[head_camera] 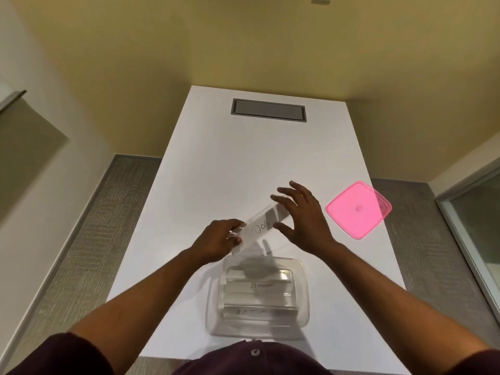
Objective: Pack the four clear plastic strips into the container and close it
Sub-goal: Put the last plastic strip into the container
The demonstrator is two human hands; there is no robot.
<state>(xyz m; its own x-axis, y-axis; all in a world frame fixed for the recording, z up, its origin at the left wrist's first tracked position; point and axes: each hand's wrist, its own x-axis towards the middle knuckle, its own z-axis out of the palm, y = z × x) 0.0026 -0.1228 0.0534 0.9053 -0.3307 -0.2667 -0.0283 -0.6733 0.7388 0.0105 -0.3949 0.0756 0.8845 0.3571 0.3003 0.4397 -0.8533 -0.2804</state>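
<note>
Three strips are legible: one marked DOG (259, 228) in the air, and two, ELEPHANT (262, 286) and a blurred one (251, 312), flat inside the one clear container (305, 293) at the worktop's (216, 169) near edge. One pink lid (358, 209) lies apart by the right edge, bare worktop beyond. The left hand (216, 243) pinches the DOG strip's near end; the right hand (300, 215), fingers spread, touches its far end, both just beyond the container.

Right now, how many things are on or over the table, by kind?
Clear strips seen: 3 (DOG strip in both hands, ELEPHANT strip and a third strip in the container)
Clear container: 1
Pink lid: 1
Total: 5
</note>
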